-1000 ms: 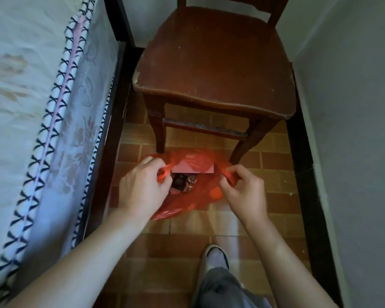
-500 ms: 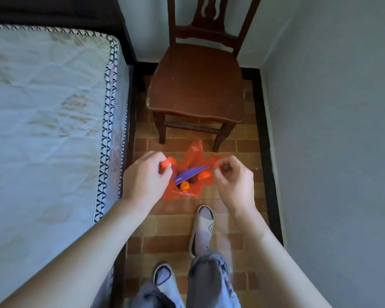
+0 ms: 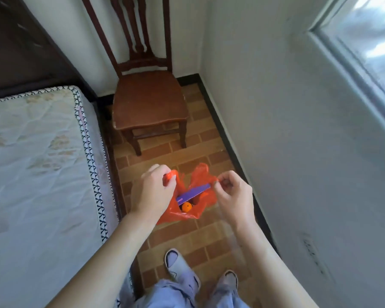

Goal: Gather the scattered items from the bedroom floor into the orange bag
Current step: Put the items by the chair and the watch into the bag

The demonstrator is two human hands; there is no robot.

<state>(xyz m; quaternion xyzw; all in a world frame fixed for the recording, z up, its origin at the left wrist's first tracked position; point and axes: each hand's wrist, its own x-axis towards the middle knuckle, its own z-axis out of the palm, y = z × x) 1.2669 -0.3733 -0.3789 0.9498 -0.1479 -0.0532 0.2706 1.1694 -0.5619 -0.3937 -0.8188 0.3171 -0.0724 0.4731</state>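
An orange plastic bag (image 3: 201,181) hangs between my two hands above the tiled floor, its mouth pulled open. My left hand (image 3: 152,192) grips the bag's left handle. My right hand (image 3: 233,194) pinches the right handle. Inside the bag lie a flat purple box (image 3: 192,194), tilted, and a small round orange fruit (image 3: 186,206) below it. Anything deeper in the bag is hidden.
A dark wooden chair (image 3: 149,103) stands against the far wall ahead of the bag. A mattress (image 3: 38,163) on a dark frame fills the left side. A white wall (image 3: 298,141) runs close on the right. My feet in slippers (image 3: 176,263) stand on the brick-pattern floor (image 3: 200,236).
The view has risen from a crouch near the floor to standing. Both hands have lifted the bag by its handles off the floor, away from the chair legs.
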